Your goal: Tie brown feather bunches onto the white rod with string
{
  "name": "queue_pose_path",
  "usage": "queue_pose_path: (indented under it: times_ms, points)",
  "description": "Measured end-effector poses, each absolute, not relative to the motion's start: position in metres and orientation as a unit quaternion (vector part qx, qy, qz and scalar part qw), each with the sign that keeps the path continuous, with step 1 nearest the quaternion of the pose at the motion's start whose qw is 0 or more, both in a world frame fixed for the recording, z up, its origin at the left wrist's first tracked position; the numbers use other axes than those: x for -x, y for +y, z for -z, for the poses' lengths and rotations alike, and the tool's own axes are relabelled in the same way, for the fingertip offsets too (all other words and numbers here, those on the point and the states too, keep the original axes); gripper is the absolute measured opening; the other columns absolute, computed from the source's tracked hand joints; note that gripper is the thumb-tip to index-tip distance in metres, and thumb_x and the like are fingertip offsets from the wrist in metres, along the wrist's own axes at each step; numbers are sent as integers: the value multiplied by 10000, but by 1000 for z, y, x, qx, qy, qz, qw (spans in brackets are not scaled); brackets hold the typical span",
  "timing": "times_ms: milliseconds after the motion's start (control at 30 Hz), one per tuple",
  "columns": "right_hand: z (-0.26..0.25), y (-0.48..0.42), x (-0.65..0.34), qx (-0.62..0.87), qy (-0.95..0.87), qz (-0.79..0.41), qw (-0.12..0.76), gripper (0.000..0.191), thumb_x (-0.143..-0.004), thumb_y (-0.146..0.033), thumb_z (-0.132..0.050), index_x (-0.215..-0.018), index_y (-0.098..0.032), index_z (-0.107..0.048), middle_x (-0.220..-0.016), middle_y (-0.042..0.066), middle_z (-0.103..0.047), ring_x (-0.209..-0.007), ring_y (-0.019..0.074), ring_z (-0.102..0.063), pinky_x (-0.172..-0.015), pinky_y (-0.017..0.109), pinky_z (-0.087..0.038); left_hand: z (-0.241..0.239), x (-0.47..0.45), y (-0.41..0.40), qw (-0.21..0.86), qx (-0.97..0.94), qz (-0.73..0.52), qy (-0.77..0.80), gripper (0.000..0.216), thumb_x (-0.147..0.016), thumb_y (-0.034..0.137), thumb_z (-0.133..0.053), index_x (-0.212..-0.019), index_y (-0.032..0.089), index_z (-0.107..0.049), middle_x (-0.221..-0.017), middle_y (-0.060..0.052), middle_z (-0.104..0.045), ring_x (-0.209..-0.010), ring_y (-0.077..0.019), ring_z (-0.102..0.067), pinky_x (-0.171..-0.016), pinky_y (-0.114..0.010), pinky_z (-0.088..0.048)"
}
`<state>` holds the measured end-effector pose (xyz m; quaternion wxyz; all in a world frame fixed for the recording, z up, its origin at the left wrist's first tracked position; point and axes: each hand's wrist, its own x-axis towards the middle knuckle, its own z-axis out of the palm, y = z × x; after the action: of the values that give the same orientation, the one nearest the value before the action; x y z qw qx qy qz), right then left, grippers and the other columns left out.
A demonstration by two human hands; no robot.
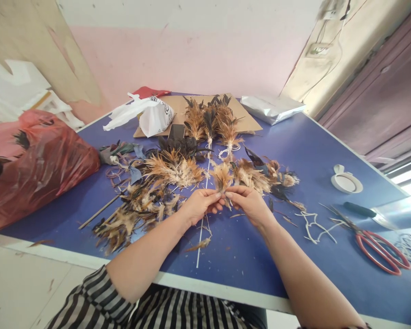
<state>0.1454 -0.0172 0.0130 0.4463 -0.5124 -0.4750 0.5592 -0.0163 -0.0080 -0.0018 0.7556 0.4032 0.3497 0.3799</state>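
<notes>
My left hand (207, 202) and my right hand (245, 201) meet over the middle of the blue table. Between their fingertips they pinch a small bunch of feathers (222, 176), orange-brown tips pointing up and away from me. Both hands are closed on its base, so the quill ends are mostly hidden. A thin white stick (200, 242) lies on the table under my left hand. Just beyond are a pile of tan and orange feathers (178, 171) and, to the right, another feather pile (251, 176). Finished-looking feather bundles (210, 119) with white string lie further back on cardboard.
Red-handled scissors (380, 251), a dark-handled knife (361, 210), white string (317, 228) and a tape roll (346, 183) lie right. A red plastic bag (48, 169) bulges over the left edge. Behind are a white bag (154, 116), cardboard (248, 121) and a silver packet (274, 108).
</notes>
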Motion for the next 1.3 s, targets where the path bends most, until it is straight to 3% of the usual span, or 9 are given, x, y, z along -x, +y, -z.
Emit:
queue_pose_path:
  times_ms: [200, 433, 600, 800, 1000, 1133, 1300]
  points:
    - [-6, -18, -141, 503, -486, -537, 472, 224, -601, -348, -703, -646, -149, -612, -550, -29, -558, -463, 58, -399, -458, 214, -300, 2, 15, -12, 769, -419, -354, 329, 275, -697, 314, -651, -841, 79, -654, -809, -104, -668, -551, -79, -586, -466, -160, -421]
    - [-6, -17, -142, 509, -516, -509, 464, 175, -625, -315, -671, -660, -155, -608, -618, -14, -583, -584, 105, -502, -583, 242, -395, 0, 16, -12, 805, -379, -323, 322, 232, -769, 257, -583, -904, 77, -639, -924, -150, -667, -629, -107, -638, -496, -152, -462]
    - [-5, -16, -144, 498, -549, -503, 444, 190, -620, -325, -664, -702, -162, -614, -663, -3, -602, -623, 121, -524, -623, 263, -422, 2, 16, -11, 820, -362, -311, 316, 192, -781, 223, -564, -878, 73, -635, -859, -138, -675, -620, -106, -636, -497, -142, -469]
    - [-10, -18, -144, 480, -566, -510, 435, 164, -625, -286, -663, -729, -167, -617, -694, -10, -612, -648, 117, -529, -660, 264, -416, 4, 16, -11, 791, -404, -317, 333, 202, -728, 273, -625, -734, 72, -626, -629, -58, -632, -486, -78, -580, -445, -144, -454]
    - [-8, -18, -141, 489, -566, -493, 445, 243, -665, -366, -641, -809, -175, -600, -754, 8, -614, -671, 129, -542, -641, 270, -428, 6, 18, -6, 779, -372, -361, 352, 176, -737, 248, -617, -803, 86, -634, -705, -64, -649, -561, -90, -608, -461, -142, -456]
    - [-7, -22, -137, 521, -643, -359, 432, 312, -657, -335, -657, -921, -187, -578, -852, 47, -609, -713, 155, -547, -675, 302, -443, 8, 20, -2, 794, -304, -384, 361, 128, -755, 204, -595, -808, 96, -638, -765, -82, -665, -623, -100, -621, -540, -169, -488]
    - [-7, -27, -133, 514, -758, -160, 369, 212, -699, -289, -615, -886, -211, -554, -857, 55, -581, -778, 191, -543, -702, 320, -428, 11, 17, -6, 809, -297, -381, 334, 137, -747, 206, -605, -811, 93, -649, -856, -97, -667, -671, -110, -616, -651, -230, -504]
